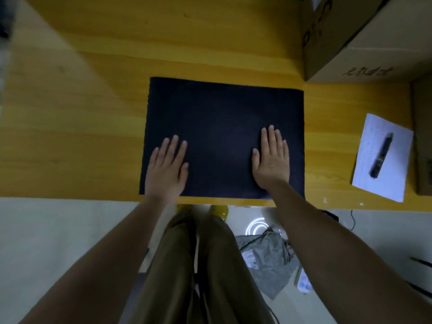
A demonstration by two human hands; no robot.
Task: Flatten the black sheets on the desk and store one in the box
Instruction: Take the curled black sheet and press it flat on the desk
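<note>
Under my two palms lay the black sheet [222, 118], spread on the yellow wooden desk [93, 101] with its near edge almost at the desk's near lip and its long axis running left to right. My left hand [167, 167] pressed flat on the near-left corner, partly overhanging the sheet's left edge; my right hand [272, 160] pressed flat further in, toward the near-right part. Both hands were spread, fingers straight and close together, pinching nothing. I could not tell whether one sheet or several lay stacked there.

What mattered for the next move, as I judged it, was that the cardboard box [364, 43] stood at the far right, well apart from the sheet's far-right corner, so the right hand was the nearer one for carrying a sheet over. Its top looked closed from my angle, though I could not be sure.

To the right of the sheet lay a white paper [374, 183] with a dark pen [381, 155] on it, between the sheet and a second box's edge [423, 136]. Bare desk stretched left and far.
</note>
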